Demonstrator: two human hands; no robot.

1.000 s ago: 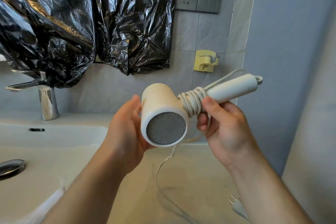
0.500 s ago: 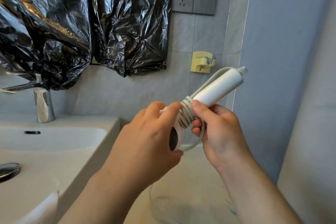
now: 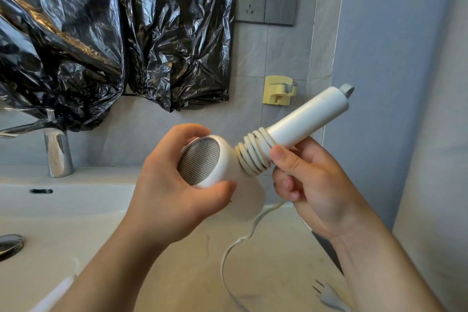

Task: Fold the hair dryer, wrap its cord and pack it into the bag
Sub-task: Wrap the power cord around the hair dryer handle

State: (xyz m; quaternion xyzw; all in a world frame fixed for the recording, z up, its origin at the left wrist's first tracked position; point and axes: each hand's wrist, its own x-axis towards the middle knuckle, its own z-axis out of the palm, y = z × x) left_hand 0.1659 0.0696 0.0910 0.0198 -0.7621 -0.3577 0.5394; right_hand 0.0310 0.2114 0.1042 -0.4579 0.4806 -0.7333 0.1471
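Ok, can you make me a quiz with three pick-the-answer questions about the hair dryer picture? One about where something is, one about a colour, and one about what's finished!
1. Where is the plug?
A. In the wall socket
B. On the counter
C. In the left hand

2. What colour is the wall hook?
A. Yellow
B. Red
C. Black

3. The cord is:
A. Fully wrapped
B. Partly wrapped
C. Not wrapped

Answers:
1 B: it lies bottom right, unplugged.
2 A: pale yellow on grey tile.
3 B: coils ring the hair dryer handle, held by the right hand, but a length hangs loose.
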